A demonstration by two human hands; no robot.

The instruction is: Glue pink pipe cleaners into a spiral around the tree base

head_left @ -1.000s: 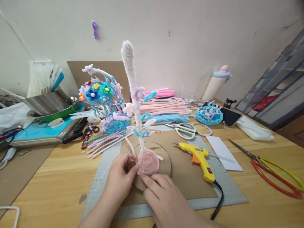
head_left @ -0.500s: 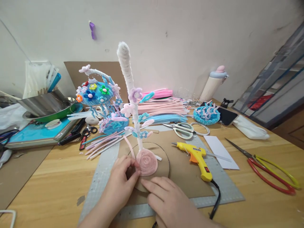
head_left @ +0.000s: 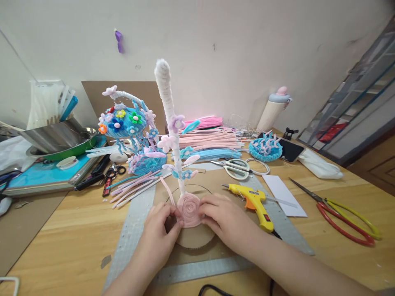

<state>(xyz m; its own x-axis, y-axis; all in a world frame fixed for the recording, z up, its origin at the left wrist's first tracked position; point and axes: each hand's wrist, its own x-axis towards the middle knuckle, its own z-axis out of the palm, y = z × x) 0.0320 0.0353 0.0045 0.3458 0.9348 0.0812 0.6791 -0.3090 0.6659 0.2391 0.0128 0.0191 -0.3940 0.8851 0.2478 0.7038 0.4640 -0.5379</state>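
Observation:
A flat spiral of pink pipe cleaner (head_left: 190, 209) lies on a round cardboard disc (head_left: 196, 241), at the foot of a white fuzzy stem (head_left: 166, 98) with flowers and leaves on it. At the spiral's left edge my left hand (head_left: 162, 228) pinches the pink strand, whose loose end sticks up past the fingers. My right hand (head_left: 226, 218) grips the spiral's right edge, thumb and fingers close together; its fingertips are partly hidden behind the coil.
A yellow glue gun (head_left: 253, 201) lies right of my right hand, its black cord running under my forearm. White-handled scissors (head_left: 237, 167), large red-and-yellow-handled shears (head_left: 339, 222) and pipe cleaner bundles (head_left: 212, 139) lie around. A flowered blue ornament (head_left: 125, 123) stands behind on the left.
My right hand has moved up from the front of the disc to the right edge of the spiral. My left hand keeps its pinch on the left edge.

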